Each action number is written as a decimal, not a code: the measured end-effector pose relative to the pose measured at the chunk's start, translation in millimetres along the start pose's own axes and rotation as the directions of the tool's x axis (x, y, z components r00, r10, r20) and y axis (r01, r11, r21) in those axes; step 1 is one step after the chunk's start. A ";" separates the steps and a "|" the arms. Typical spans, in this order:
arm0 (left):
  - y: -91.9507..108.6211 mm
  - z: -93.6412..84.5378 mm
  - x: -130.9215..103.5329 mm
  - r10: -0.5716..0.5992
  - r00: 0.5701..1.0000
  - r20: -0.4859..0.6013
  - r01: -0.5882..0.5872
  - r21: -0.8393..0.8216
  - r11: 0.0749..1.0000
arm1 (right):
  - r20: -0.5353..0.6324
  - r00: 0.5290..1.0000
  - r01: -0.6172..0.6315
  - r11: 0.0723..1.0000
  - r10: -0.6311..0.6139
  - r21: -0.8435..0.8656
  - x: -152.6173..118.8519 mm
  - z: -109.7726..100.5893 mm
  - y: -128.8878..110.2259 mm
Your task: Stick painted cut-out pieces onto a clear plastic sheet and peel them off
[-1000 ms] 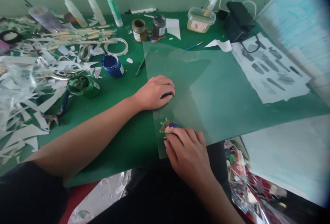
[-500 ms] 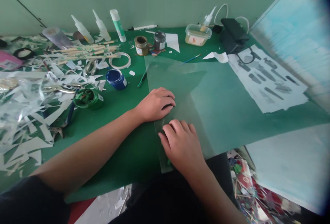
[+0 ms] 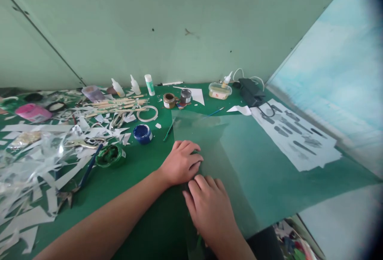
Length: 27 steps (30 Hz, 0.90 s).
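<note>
While left hand (image 3: 181, 162) lay curled on clear sheet (image 3: 209, 132), right hand (image 3: 211, 204) bent just beside it; whether either gripped anything, couldn't tell. Near table's (image 3: 134, 164) near edge, apparently small green piece (image 3: 199, 241) lay half-hidden by right hand.

Paper scraps (image 3: 25, 220) crowd the left end of a green table (image 3: 143, 159), pliers (image 3: 89, 169) lying beside a green jar (image 3: 110, 156). A blue jar (image 3: 143, 134) stands nearer the middle. A clear sheet (image 3: 239, 160) covers much of the right side, while a tub (image 3: 220, 91) and a black box (image 3: 251, 92) line the back (a brown jar (image 3: 169, 101) sits to their left).
</note>
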<state>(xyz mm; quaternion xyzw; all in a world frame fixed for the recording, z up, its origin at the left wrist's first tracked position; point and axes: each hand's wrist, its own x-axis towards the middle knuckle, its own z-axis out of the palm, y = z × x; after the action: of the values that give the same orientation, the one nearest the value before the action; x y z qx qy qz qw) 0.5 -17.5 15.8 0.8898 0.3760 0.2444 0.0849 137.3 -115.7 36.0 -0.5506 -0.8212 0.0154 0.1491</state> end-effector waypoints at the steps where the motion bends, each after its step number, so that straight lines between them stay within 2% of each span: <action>1: 0.7 -0.8 0.2 -0.033 0.999 -0.012 0.033 0.015 0.999 | -0.004 1.000 0.006 1.000 -0.006 0.000 -0.2 -0.3 0.5; 5: 0.4 -1.2 1.4 -0.164 0.986 -0.010 0.164 0.096 0.982 | 0.014 1.000 0.023 0.999 -0.023 0.037 1.6 -4.1 5.6; 10: -2.7 -1.1 3.1 -0.176 0.983 0.050 0.168 0.134 0.977 | -0.007 0.999 -0.038 0.996 0.039 0.085 6.6 -3.9 13.9; 16: -1.3 -0.7 2.4 -0.199 0.979 0.042 0.194 0.102 0.976 | 0.115 0.993 -0.035 0.999 0.031 0.033 7.4 -3.5 17.6; 19: 3.0 1.7 0.3 -0.213 0.975 -0.060 0.219 0.121 0.968 | 0.243 0.970 -0.044 0.993 0.016 0.111 15.6 -19.1 24.9; 21: 5.2 2.8 -0.9 -0.202 0.969 -0.143 0.222 0.141 0.965 | 0.316 0.949 -0.085 0.972 0.012 0.218 29.0 -34.7 33.7; 23: 5.6 3.0 -1.0 -0.191 0.970 -0.148 0.211 0.135 0.968 | 0.320 0.947 -0.139 0.936 0.030 0.324 51.4 -48.5 45.2; 25: 4.6 2.6 0.0 -0.209 0.973 -0.103 0.219 0.106 0.970 | 0.254 0.964 -0.178 0.891 0.074 0.418 84.5 -53.5 58.8; 27: 3.1 2.0 1.6 -0.248 0.965 -0.086 0.254 0.071 0.965 | 0.150 0.975 -0.216 0.857 0.164 0.468 128.0 -45.3 73.4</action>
<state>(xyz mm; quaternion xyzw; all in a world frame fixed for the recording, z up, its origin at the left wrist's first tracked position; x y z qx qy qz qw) 4.3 -18.5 15.7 0.8277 0.4983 0.2500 0.0646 170.5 23.2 94.6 -0.5730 -0.7397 0.2627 0.2356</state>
